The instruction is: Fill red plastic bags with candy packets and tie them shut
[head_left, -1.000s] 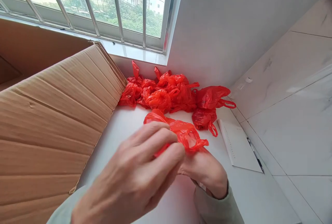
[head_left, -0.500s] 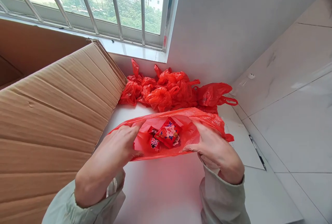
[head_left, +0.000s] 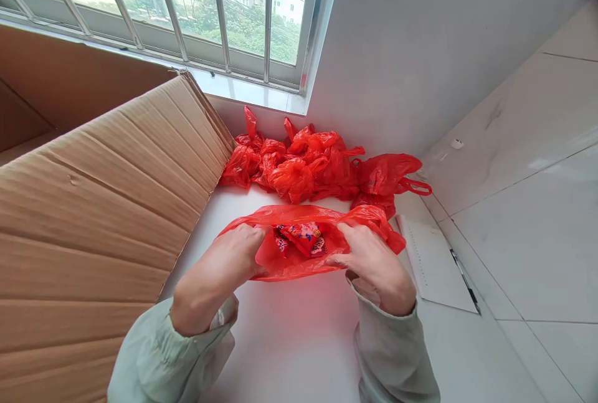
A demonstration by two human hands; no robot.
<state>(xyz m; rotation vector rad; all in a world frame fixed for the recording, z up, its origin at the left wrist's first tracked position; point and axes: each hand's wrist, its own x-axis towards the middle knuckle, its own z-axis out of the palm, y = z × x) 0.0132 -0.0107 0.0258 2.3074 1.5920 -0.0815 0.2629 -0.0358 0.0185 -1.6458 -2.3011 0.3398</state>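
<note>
A thin red plastic bag [head_left: 299,272] is stretched between my two hands above the white tabletop, its mouth facing me. My left hand [head_left: 236,250] grips the bag's left side, thumb on the near edge, with some fingers hidden in the plastic. On the right side, my right hand [head_left: 371,260] holds the bag the same way. Inside lie small printed red packets [head_left: 304,238], one decorated with blue and pink figures and others partly covered beneath it.
Several knotted red bags [head_left: 299,169] are heaped against the wall below a barred window [head_left: 210,17]. A large cardboard box [head_left: 112,203] stands at the left. White paper [head_left: 434,266] and a dark pen [head_left: 465,281] lie by the tiled wall at the right.
My hands have drawn closer together, and the bag's mouth has narrowed. The packets inside are now partly covered by the far edge. The view has shifted slightly.
</note>
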